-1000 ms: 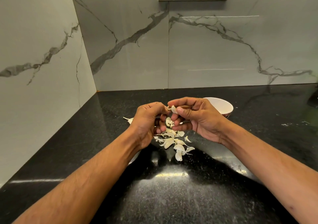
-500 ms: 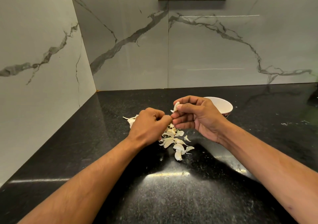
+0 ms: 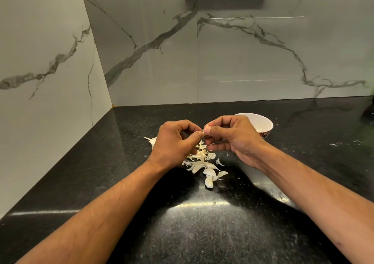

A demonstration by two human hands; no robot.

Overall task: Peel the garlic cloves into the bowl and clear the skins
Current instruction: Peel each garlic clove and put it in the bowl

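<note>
We hold our left hand [image 3: 175, 144] and right hand [image 3: 232, 137] together above the black worktop [image 3: 202, 233], fingers curled, both pinching one small garlic clove [image 3: 204, 133] between thumb and fingertips. Most of the clove is hidden by our fingers. Below the hands a heap of pale skins [image 3: 204, 163] lies on the worktop. The white bowl [image 3: 261, 123] stands just behind our right hand, partly covered by it.
</note>
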